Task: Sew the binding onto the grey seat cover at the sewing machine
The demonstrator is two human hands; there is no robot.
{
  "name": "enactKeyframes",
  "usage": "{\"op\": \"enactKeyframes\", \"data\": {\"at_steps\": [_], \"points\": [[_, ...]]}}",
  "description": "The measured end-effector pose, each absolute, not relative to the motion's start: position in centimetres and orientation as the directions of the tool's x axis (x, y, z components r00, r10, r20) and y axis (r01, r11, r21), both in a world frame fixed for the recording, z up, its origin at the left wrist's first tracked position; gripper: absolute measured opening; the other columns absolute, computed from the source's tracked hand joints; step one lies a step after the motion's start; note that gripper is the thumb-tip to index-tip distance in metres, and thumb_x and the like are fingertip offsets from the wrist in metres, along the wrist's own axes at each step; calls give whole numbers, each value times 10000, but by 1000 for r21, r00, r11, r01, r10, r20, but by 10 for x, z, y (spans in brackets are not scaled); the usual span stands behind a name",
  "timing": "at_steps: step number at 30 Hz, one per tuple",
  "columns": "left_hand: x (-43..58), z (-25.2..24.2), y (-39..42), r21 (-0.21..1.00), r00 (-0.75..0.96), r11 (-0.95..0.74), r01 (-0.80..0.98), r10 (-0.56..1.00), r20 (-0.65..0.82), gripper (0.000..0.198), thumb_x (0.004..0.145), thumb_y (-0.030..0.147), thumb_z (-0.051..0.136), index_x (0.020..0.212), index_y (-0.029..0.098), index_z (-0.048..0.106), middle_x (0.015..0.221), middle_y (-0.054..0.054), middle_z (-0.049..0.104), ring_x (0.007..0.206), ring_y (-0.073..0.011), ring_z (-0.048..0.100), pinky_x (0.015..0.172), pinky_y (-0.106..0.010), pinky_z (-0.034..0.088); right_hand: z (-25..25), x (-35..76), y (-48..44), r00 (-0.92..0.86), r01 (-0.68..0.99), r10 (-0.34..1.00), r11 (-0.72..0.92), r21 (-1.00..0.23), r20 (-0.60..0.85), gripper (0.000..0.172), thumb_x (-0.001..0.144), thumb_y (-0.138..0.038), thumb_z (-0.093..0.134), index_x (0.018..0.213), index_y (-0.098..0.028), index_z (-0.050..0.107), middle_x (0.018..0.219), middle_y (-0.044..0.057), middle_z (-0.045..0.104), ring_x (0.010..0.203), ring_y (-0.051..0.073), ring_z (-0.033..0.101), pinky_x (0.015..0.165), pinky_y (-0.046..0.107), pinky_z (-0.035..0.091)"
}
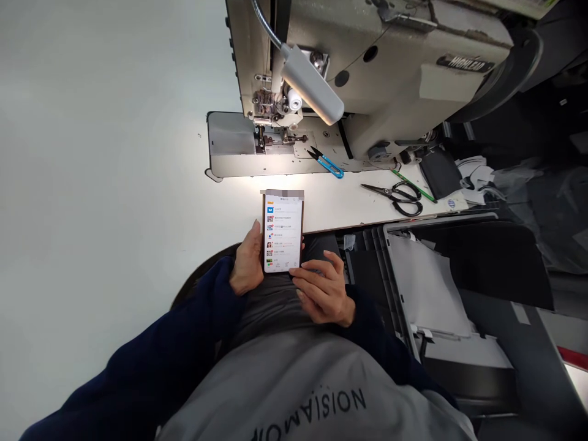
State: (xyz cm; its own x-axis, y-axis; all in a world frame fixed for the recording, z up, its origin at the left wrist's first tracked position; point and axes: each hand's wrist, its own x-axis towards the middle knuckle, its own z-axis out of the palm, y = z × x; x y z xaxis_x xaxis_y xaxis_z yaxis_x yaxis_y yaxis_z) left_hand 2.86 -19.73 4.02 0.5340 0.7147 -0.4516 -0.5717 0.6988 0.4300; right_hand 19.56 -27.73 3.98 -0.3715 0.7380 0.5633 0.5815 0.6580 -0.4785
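A phone (283, 236) with a lit screen showing a list is held upright above the lap, near the table's front edge. My left hand (248, 260) is closed round the phone from its left side, with some fingertips showing at the right edge. At the phone's lower right corner is my right hand (324, 288), fingers apart and slightly bent, a fingertip at the bottom of the screen. Nothing is held in the right hand.
A sewing machine (390, 79) with a lamp (313, 86) stands beyond the phone. Blue thread snips (329, 165), black scissors (399, 197) and a green pen-like stick (416, 187) lie on the white table (114, 153). At the right, a crate (399, 288) holds grey pieces.
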Motion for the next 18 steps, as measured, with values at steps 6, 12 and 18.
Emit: {"op": "enactKeyframes", "data": {"at_steps": [6, 12, 18], "points": [[27, 33, -198, 425, 550, 697, -577, 717, -429, 664, 948, 540, 221, 1228, 47, 566, 1096, -217, 644, 982, -349, 637, 903, -512, 491, 33, 199, -284, -379, 588, 745, 652, -479, 549, 151, 931, -175, 487, 1033, -163, 598, 1099, 25, 639, 962, 236, 582, 1002, 524, 273], [27, 34, -198, 432, 550, 697, -572, 717, -428, 664, 947, 543, 221, 1258, 54, 546, 1103, -215, 641, 986, -347, 637, 901, -508, 493, 32, 195, -284, -377, 592, 759, 638, -493, 531, 137, 926, -167, 501, 1029, -163, 592, 1099, 24, 638, 968, 241, 582, 1003, 528, 283], [32, 42, -200, 440, 495, 696, -568, 716, -492, 637, 947, 518, 250, 1236, 35, 550, 1041, -207, 662, 915, -319, 661, 843, -459, 530, 39, 192, -281, -366, 611, 778, 614, -500, 510, 203, 924, -180, 494, 1108, -160, 579, 1199, 61, 589, 1014, 246, 564, 1010, 521, 295]]}}
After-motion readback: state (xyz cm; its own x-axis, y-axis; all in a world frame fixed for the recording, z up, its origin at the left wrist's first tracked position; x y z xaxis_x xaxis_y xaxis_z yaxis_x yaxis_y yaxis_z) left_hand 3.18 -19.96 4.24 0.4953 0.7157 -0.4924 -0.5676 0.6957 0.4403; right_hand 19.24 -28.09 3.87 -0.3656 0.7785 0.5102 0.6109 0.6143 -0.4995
